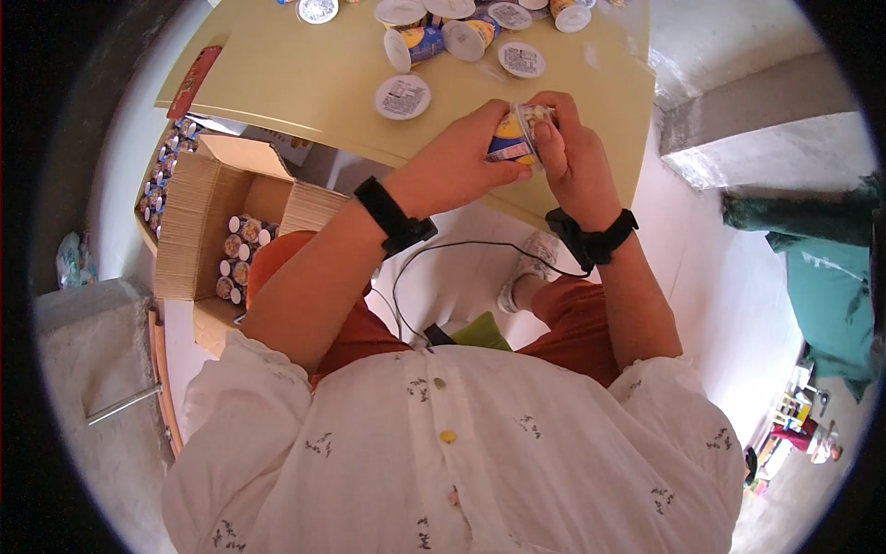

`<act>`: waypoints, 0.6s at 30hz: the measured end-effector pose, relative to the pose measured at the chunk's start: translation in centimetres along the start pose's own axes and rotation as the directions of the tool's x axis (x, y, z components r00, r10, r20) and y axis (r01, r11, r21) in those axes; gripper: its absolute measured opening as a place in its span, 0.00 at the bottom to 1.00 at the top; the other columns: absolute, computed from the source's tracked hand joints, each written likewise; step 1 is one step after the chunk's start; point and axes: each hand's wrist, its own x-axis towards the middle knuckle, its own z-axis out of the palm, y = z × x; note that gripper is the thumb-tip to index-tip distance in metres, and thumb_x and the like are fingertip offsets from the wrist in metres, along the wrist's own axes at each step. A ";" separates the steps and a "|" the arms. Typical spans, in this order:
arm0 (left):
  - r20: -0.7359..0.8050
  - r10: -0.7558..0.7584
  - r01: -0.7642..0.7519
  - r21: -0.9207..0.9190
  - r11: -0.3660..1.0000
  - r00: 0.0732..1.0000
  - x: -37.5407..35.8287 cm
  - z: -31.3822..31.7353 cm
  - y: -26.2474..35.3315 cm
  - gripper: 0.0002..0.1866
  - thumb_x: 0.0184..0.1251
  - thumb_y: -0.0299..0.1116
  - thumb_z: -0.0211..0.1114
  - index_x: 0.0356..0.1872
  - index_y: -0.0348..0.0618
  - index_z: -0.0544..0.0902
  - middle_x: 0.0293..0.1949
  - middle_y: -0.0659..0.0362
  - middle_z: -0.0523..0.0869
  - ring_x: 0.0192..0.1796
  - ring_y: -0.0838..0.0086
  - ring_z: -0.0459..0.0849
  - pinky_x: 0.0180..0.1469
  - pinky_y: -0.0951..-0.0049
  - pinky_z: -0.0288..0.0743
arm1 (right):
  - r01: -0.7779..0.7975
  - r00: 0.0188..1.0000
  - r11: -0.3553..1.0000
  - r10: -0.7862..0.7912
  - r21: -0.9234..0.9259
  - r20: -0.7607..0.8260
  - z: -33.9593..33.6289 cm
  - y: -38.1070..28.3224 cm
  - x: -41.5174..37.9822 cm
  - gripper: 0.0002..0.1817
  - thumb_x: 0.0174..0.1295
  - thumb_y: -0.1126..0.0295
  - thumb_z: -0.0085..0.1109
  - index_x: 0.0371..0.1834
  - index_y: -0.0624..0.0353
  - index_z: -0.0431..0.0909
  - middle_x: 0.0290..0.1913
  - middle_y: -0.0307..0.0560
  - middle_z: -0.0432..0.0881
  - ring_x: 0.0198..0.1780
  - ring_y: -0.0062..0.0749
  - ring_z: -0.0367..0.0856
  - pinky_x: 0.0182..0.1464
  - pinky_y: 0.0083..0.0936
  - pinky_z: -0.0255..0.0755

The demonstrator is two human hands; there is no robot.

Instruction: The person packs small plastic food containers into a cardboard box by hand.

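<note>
Head view: left hand [461,162] wraps a small cup [513,138] from below to steady it above the table [305,83] edge, right hand [568,152] closes fingers over its top, spare cups [434,42] lying beyond, more packed in the box [198,222] alongside.

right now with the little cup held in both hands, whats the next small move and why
Probably peel or lift the top with the right hand while the left hand steadies the cup. The right fingers sit on its top edge, the left wraps its body, and several loose lids already lie on the table.
</note>
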 end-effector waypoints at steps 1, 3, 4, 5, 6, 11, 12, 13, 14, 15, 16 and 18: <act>-0.003 0.000 0.000 0.002 1.000 1.000 0.0 0.2 -0.3 0.37 0.58 0.40 0.74 0.63 0.34 0.65 0.48 0.45 0.82 0.49 0.63 0.81 0.54 0.66 0.74 | -0.013 1.000 1.000 0.013 -0.018 -0.013 0.2 0.1 0.0 0.15 0.72 0.58 0.50 0.53 0.55 0.69 0.30 0.62 0.82 0.35 0.62 0.82 0.34 0.46 0.73; -0.056 0.083 -0.082 0.024 0.996 0.995 0.3 0.4 -0.7 0.35 0.58 0.38 0.73 0.62 0.35 0.66 0.49 0.43 0.81 0.50 0.58 0.81 0.55 0.65 0.74 | -0.026 0.999 0.999 0.025 -0.037 -0.026 0.3 0.1 0.0 0.15 0.72 0.58 0.50 0.53 0.55 0.69 0.30 0.62 0.82 0.35 0.62 0.82 0.34 0.46 0.73; -0.056 0.084 -0.083 0.025 0.996 0.995 0.3 0.3 -0.7 0.35 0.58 0.38 0.73 0.62 0.35 0.66 0.49 0.43 0.81 0.50 0.58 0.81 0.55 0.65 0.74 | -0.025 0.999 0.999 0.024 -0.033 -0.033 0.3 0.0 0.0 0.15 0.72 0.59 0.51 0.53 0.55 0.69 0.30 0.61 0.81 0.34 0.60 0.82 0.34 0.44 0.73; -0.034 0.061 -0.061 0.003 0.998 0.998 0.3 0.1 -0.6 0.35 0.58 0.38 0.74 0.62 0.36 0.66 0.50 0.44 0.81 0.50 0.60 0.81 0.55 0.65 0.73 | -0.024 0.999 0.999 0.023 -0.030 -0.040 0.3 -0.1 -0.1 0.15 0.71 0.59 0.51 0.53 0.55 0.69 0.29 0.61 0.81 0.33 0.59 0.82 0.34 0.42 0.74; -0.012 0.039 -0.039 -0.018 0.999 0.999 0.4 -0.1 -0.5 0.34 0.58 0.38 0.74 0.61 0.36 0.67 0.50 0.46 0.81 0.51 0.62 0.81 0.56 0.66 0.73 | -0.023 0.999 0.999 0.022 -0.031 -0.042 0.1 -0.1 -0.1 0.15 0.71 0.59 0.51 0.53 0.55 0.69 0.29 0.61 0.81 0.33 0.59 0.82 0.34 0.42 0.74; -0.028 0.099 -0.102 -0.203 0.974 0.995 0.8 -0.8 -0.2 0.37 0.56 0.40 0.76 0.62 0.34 0.68 0.50 0.50 0.81 0.52 0.69 0.79 0.57 0.69 0.72 | -0.017 0.994 0.966 0.045 0.260 -0.102 -0.9 -0.6 -0.3 0.19 0.75 0.58 0.47 0.57 0.61 0.71 0.40 0.49 0.82 0.40 0.31 0.80 0.43 0.29 0.75; -0.065 0.155 -0.167 -0.319 0.933 0.986 0.8 -0.8 -0.1 0.38 0.55 0.40 0.77 0.63 0.33 0.68 0.50 0.51 0.81 0.53 0.72 0.78 0.57 0.71 0.72 | -0.003 0.994 0.965 0.031 0.261 -0.104 -0.8 0.0 -0.3 0.22 0.76 0.56 0.44 0.60 0.63 0.71 0.43 0.45 0.81 0.42 0.26 0.78 0.46 0.27 0.74; -0.092 0.134 -0.155 -0.300 0.941 0.987 0.6 -0.9 0.2 0.38 0.55 0.40 0.77 0.63 0.33 0.68 0.50 0.51 0.81 0.53 0.72 0.78 0.57 0.71 0.72 | -0.009 0.994 0.963 0.037 0.271 -0.098 -0.8 0.7 -0.6 0.25 0.77 0.53 0.41 0.63 0.63 0.70 0.44 0.44 0.81 0.39 0.25 0.77 0.41 0.24 0.74; -0.080 0.135 -0.154 -0.306 0.940 0.988 0.4 -1.2 0.5 0.39 0.54 0.41 0.77 0.63 0.32 0.68 0.50 0.49 0.81 0.54 0.69 0.78 0.58 0.70 0.71 | -0.043 0.997 0.940 0.065 0.338 -0.053 -1.1 0.9 -0.8 0.27 0.77 0.50 0.39 0.65 0.62 0.68 0.45 0.44 0.81 0.39 0.24 0.77 0.38 0.22 0.73; -0.071 0.137 -0.152 -0.314 0.937 0.988 0.3 -1.4 0.8 0.40 0.54 0.42 0.77 0.63 0.31 0.68 0.50 0.47 0.81 0.55 0.65 0.79 0.59 0.69 0.71 | -0.082 0.996 0.914 0.089 0.398 0.000 -1.1 1.0 -1.0 0.30 0.77 0.48 0.37 0.67 0.62 0.67 0.46 0.43 0.80 0.39 0.23 0.77 0.35 0.21 0.73; -0.102 0.115 -0.141 -0.301 0.943 0.988 0.2 -1.5 1.0 0.40 0.54 0.42 0.77 0.63 0.31 0.68 0.50 0.47 0.81 0.55 0.65 0.79 0.59 0.69 0.71 | -0.086 0.995 0.884 0.099 0.459 -0.004 -0.7 0.3 -1.0 0.31 0.77 0.46 0.36 0.69 0.61 0.65 0.47 0.43 0.80 0.39 0.22 0.77 0.33 0.20 0.71; -0.215 0.242 -0.240 0.034 0.970 0.946 -0.1 -1.8 1.6 0.40 0.52 0.46 0.77 0.60 0.30 0.72 0.50 0.41 0.81 0.55 0.55 0.80 0.59 0.65 0.72 | -0.095 0.991 0.836 0.130 0.541 -0.027 -0.3 -1.2 -0.8 0.32 0.77 0.44 0.35 0.69 0.59 0.64 0.48 0.43 0.80 0.39 0.23 0.78 0.30 0.21 0.70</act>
